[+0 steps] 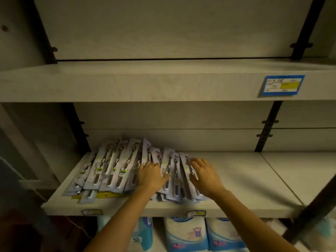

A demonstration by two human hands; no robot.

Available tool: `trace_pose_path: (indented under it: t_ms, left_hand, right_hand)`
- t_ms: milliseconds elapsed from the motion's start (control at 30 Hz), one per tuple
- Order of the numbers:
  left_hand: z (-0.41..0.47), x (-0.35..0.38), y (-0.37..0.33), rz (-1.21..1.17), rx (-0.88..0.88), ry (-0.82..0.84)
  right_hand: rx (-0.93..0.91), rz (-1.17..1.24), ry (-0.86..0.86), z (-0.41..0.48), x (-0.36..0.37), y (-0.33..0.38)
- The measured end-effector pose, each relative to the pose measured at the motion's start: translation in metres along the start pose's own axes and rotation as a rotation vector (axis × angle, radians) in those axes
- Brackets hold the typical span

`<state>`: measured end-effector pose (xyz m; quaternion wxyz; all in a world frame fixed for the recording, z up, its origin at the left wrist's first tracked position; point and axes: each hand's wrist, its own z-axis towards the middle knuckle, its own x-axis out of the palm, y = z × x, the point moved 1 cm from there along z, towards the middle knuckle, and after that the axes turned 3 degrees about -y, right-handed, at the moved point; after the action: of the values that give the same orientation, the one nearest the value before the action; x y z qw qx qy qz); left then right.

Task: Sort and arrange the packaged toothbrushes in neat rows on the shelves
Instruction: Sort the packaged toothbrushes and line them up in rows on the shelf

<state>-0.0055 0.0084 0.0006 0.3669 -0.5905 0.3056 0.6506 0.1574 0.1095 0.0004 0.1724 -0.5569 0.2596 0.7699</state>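
Several packaged toothbrushes (112, 170) in long pale blister cards lie overlapping on the left half of the middle shelf (245, 179), heads toward the back wall. My left hand (151, 176) rests flat on the packs in the middle of the pile, fingers spread. My right hand (205, 174) lies with spread fingers on the rightmost packs (185, 171), which lean to the right. Neither hand has closed around a pack. Some packs stick out over the shelf's front edge.
The right half of the middle shelf is bare board. The upper shelf (145, 82) carries a blue price label (282, 85). Dark metal uprights (267, 128) stand at both sides. Below, packs of white and blue tissue (185, 233) fill the lower level.
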Motion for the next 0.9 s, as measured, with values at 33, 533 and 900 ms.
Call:
trace_pose_path:
  t_ms: [33,533,900]
  left_hand:
    - [0.002,0.004,-0.002,0.014,-0.020,0.049]
    - [0.028,0.012,-0.012,-0.010,-0.145,0.155]
    - [-0.020,0.015,-0.019,-1.145,-0.248,-0.061]
  right_hand:
    - [0.006,0.014,0.012,0.001,0.003,0.000]
    - [0.088,0.338,-0.011,-0.003,0.038,-0.017]
    - [0.455,1.292,0.029,-0.010,0.017,0.009]
